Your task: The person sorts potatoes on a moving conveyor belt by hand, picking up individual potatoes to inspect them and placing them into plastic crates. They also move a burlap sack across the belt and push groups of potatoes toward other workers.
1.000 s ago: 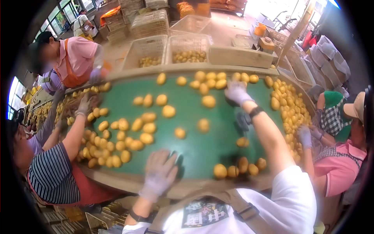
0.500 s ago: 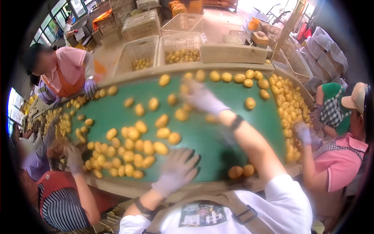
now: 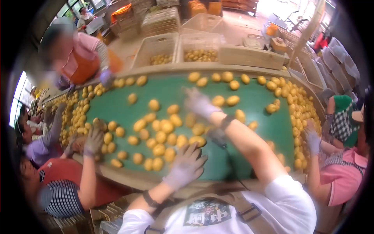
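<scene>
Many yellow potatoes [image 3: 161,136] lie loose on a green belt [image 3: 249,163] in front of me. My left hand [image 3: 185,165], in a pale glove, is at the near side of the belt with its fingers spread, fingertips right at the nearest potatoes of the middle cluster. Farther out, my right hand [image 3: 198,102] reaches across the belt in a matching glove, blurred by motion. Its fingers stretch to the left and no potato shows in them. Potatoes lie just to its right. Below my right forearm is a small grey object [image 3: 217,137] with a thin dark cord.
Potatoes are heaped along the right end [image 3: 306,117] and left end [image 3: 78,113] of the belt. Co-workers' gloved hands work at both sides, including one hand [image 3: 93,140] at the near left. Beyond the far rim stand plastic crates [image 3: 156,46] with potatoes inside.
The view has shifted, and the potato cluster now lies farther right, close to my left hand. My right hand still reaches over the belt, with different potatoes around it. The co-worker at far left leans closer.
</scene>
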`<state>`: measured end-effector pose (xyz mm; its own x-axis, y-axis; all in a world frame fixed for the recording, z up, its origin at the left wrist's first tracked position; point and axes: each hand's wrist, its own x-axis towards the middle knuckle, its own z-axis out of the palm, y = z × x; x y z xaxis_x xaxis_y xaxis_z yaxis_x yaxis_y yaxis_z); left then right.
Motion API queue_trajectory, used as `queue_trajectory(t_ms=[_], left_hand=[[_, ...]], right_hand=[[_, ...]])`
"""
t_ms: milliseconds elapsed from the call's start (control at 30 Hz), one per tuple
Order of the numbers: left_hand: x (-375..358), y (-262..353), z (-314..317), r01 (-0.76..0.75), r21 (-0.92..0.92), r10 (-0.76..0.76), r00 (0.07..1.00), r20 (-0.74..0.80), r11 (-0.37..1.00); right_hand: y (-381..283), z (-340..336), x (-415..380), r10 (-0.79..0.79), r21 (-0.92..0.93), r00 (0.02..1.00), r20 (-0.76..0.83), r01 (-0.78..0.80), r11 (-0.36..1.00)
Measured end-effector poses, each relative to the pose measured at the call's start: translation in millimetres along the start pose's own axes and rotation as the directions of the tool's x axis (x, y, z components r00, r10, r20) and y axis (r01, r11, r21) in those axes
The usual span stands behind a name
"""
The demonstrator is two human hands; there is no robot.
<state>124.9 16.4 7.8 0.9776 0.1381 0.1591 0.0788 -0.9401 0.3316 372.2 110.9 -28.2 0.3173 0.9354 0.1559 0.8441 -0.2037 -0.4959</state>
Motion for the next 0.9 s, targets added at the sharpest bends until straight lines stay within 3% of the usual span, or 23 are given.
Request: queue_trajectory(t_ms=[67,133,200,300,367,433,533,567,600,667,767,900], left_hand=[[-1.9,0.6,4.7,-0.017,0.015,0.017,0.999,-0.033,1.000],[-9.8,-3.5,6.4,0.029,0.066,-0.027,0.999,-0.026,0.997],[-14.7,-7.2,-3.7,0.054,0.078,-0.052,0.998,-0.030,0.996],[-54.2,-24.4,-27.1,0.241,0.083,-0.238,0.971,-0.036,0.967],[-94.6,-55.4,-18.0,0.447,0.203,-0.438,0.894,-0.089,0.871],[-117.0,-69.9,-33.7,0.546,0.299,-0.534,0.836,-0.128,0.783],[-150.2,-81.2,-38.8,0.668,0.347,-0.640,0.739,-0.209,0.658],[-152.2,-82.2,-42.3,0.678,0.345,-0.647,0.730,-0.218,0.649],[-143.0,-74.6,-47.3,0.685,0.346,-0.650,0.724,-0.230,0.641],[-129.0,-67.6,-48.7,0.680,0.345,-0.644,0.729,-0.231,0.647],[-98.8,-65.3,-51.8,0.610,0.316,-0.582,0.791,-0.189,0.726],[-56.2,-38.3,-54.7,0.506,0.301,-0.485,0.862,-0.148,0.808]], right_hand=[[-15.8,4.0,11.8,-0.051,0.106,0.997,-0.053,0.057,0.993],[-41.7,8.4,11.1,-0.154,-0.194,0.961,0.228,0.200,0.960],[-64.9,2.0,-4.7,-0.015,-0.298,0.934,0.356,0.128,0.946],[-45.0,-6.9,-21.2,0.079,-0.241,0.914,0.399,0.021,0.970],[-22.1,-24.0,-47.6,0.128,-0.226,0.894,0.429,-0.031,0.974],[7.0,-50.1,-78.0,0.190,-0.192,0.869,0.457,-0.113,0.975],[49.4,-91.3,-125.9,-0.019,0.003,0.968,0.252,0.019,1.000],[54.2,-113.3,-136.9,-0.110,0.031,0.993,0.044,0.108,0.994],[48.0,-146.1,-148.3,-0.205,0.032,0.965,-0.161,0.212,0.977],[33.5,-216.0,-174.6,-0.369,-0.080,0.788,-0.493,0.381,0.921],[66.2,-310.9,-191.5,-0.396,-0.352,0.484,-0.780,0.184,0.918],[216.0,-362.8,-175.9,0.106,-0.120,0.508,-0.855,-0.392,0.912]])
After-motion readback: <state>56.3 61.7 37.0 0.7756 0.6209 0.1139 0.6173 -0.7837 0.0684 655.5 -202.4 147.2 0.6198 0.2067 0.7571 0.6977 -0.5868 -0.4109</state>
